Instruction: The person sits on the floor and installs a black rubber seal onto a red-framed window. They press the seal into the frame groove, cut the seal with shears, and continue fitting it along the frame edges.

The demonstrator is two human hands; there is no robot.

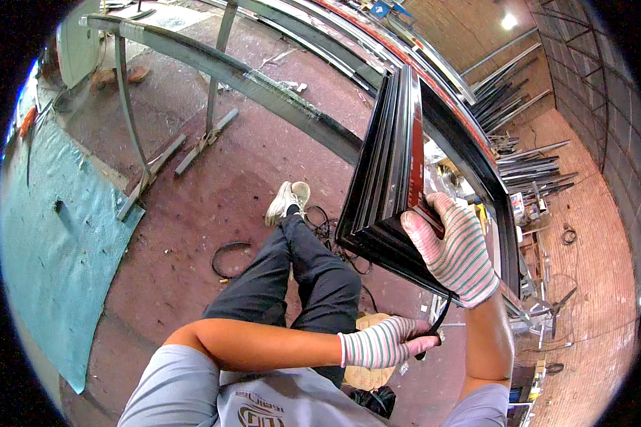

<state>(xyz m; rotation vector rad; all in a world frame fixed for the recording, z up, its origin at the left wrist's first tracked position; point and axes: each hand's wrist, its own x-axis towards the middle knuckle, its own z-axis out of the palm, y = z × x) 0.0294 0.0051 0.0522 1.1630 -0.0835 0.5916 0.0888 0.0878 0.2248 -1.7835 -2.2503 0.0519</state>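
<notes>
Both hands wear striped knit gloves with pink fingers. My left hand is closed around a thin black flexible strip below the frame corner. The strip runs up from my fingers to the frame's lower edge; its upper end is hard to make out. My right hand grips the near corner of a black metal frame, thumb on the top face and fingers over the inner side. Grooves run along the frame's profile, and a red film strip lies along its inner edge.
A grey metal stand rail stretches to the frame from the far left. A teal mat covers the left floor. Black cable lies by my shoes. A round wooden stool stands below my left hand. Metal bars are stacked at right.
</notes>
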